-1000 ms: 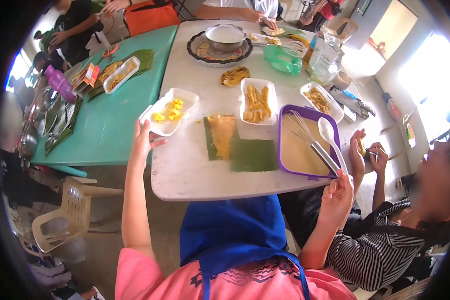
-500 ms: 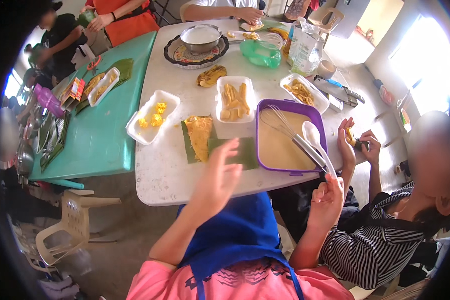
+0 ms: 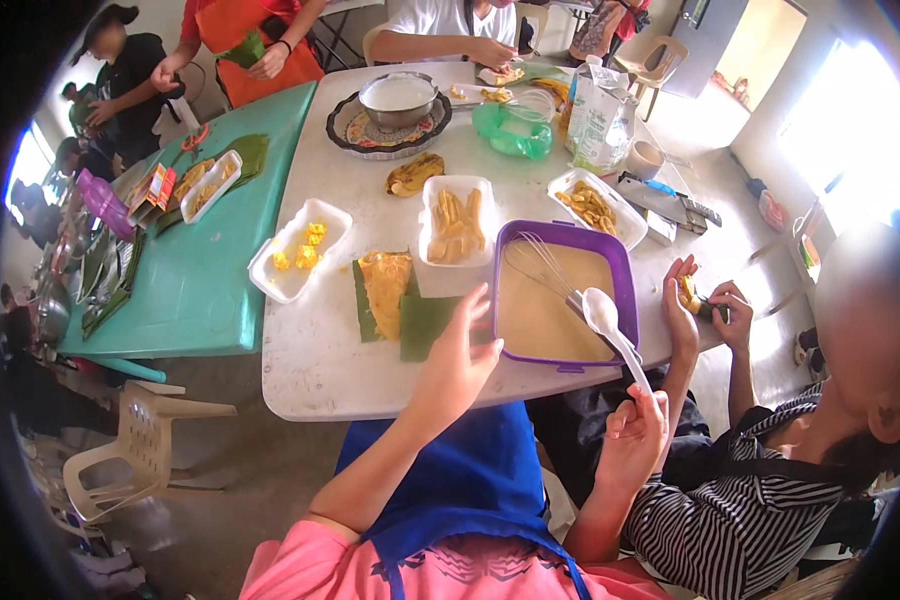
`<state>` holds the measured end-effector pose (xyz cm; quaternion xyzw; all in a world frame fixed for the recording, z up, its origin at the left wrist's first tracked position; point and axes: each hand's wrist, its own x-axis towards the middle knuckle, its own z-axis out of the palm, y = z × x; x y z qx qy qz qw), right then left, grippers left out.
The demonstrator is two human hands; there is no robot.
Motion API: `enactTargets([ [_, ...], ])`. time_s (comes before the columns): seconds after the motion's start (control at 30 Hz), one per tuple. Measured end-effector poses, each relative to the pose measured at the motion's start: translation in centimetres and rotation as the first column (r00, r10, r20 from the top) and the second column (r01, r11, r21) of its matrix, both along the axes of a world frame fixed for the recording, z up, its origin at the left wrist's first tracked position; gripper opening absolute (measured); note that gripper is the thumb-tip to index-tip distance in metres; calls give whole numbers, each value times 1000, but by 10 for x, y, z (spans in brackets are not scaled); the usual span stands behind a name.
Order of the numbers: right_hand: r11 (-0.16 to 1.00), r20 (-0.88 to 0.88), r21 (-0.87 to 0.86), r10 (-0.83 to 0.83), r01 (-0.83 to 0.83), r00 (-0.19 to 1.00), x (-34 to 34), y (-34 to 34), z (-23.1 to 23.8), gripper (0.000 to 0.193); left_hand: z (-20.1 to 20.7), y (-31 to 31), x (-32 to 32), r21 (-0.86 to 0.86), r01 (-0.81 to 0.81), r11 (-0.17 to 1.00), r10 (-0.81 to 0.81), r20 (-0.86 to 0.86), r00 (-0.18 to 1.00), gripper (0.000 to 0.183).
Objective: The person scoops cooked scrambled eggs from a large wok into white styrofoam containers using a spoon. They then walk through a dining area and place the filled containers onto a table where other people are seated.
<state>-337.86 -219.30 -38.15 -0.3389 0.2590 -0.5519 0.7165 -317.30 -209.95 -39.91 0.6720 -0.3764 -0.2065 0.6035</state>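
My right hand [image 3: 632, 435] grips the handle of a white plastic spoon [image 3: 602, 312], whose bowl is over the near right part of a purple square container [image 3: 570, 366]. Pale tan batter [image 3: 550, 318] fills that container, and a wire whisk [image 3: 540, 262] leans in it. Empty, with its fingers apart, my left hand [image 3: 454, 372] hovers by the table's near edge, left of the container. Beyond it lie pieces of green banana leaf [image 3: 422, 328], one bearing a flat orange-yellow mash [image 3: 386, 290].
Foam trays hold yellow chunks [image 3: 308, 256], peeled bananas [image 3: 457, 222] and sliced pieces [image 3: 590, 208]. A metal bowl [image 3: 398, 115] sits on a dark-rimmed tray farther back. At right, a person in stripes [image 3: 750, 500] handles food close to my right arm. A green table [image 3: 210, 300] adjoins at left.
My left hand has moved slightly right, toward the purple container. My right hand keeps its hold on the spoon over the container. The whole view has shifted a little.
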Motion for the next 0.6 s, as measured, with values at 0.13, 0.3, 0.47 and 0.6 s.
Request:
enactTargets([
  [0.13, 999, -9, -32, 4, -4, 1000, 2, -1, -1, 4, 1, -2, -1, 7, -54, 999, 53, 73, 996, 65],
  [0.3, 999, -7, -36, -5, 4, 1000, 2, 0, -2, 5, 0, -4, -5, 11, -83, 997, 81, 82, 993, 65],
  [0.47, 1000, -10, -29, -9, 9, 1000, 4, 2, -3, 5, -1, -4, -8, -2, -112, 994, 112, 110, 988, 64],
  [0.6, 999, -20, -42, -28, 27, 999, 3, 2, -1, 6, -3, -5, -9, 2, -112, 994, 112, 72, 991, 65],
])
